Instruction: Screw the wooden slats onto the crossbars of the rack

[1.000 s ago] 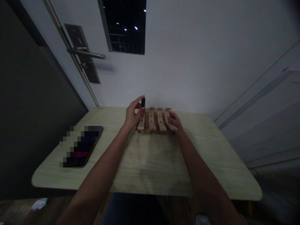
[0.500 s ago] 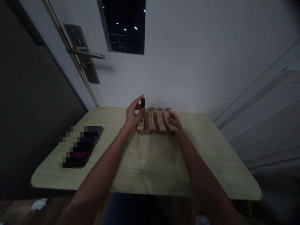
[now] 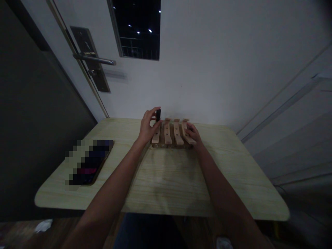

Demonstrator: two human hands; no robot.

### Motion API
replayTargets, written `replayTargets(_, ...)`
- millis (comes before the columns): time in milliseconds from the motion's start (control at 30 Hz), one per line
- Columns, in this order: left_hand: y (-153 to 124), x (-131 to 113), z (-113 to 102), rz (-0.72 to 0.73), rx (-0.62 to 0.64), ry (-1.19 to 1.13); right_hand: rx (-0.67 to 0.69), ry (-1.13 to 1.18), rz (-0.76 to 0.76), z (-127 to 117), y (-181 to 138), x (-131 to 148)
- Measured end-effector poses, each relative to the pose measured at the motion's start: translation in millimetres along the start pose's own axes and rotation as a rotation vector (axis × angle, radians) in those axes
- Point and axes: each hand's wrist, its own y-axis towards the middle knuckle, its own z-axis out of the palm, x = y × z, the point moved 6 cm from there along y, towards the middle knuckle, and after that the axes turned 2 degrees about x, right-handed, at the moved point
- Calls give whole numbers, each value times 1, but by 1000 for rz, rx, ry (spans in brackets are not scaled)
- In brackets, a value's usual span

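Note:
Several pale wooden strips with holes (image 3: 168, 134) stand side by side on a brown, glossy base (image 3: 171, 146) at the back of the table. My left hand (image 3: 148, 127) pinches a small black upright piece (image 3: 158, 113) between fingers and thumb, at the far end of the leftmost strip (image 3: 156, 137). What the black piece's lower end touches is hidden by my thumb. At the other side, my right hand (image 3: 194, 132) is curled round the edge of the rightmost strip (image 3: 188, 137), which slants outward at its near end.
The light wood-grain table (image 3: 166, 180) abuts a white door with a metal handle (image 3: 95, 59) and a dark window (image 3: 138, 31). A phone (image 3: 94, 162), partly pixelated, lies on the table's left. Below, some white crumpled stuff (image 3: 43, 226) is on the floor.
My left hand has shifted slightly, its raised fingers a little lower and its thumb nearer the strip; the black piece tilts slightly. My right hand looks unmoved.

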Motion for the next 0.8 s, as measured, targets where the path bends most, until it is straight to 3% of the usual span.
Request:
replayTargets(367,-2,1,1,41,23,61,6,12,3,2,0,8)
replayTargets(800,-2,-1,3,-14,43,-76,13,10,-20,2,-1,5)
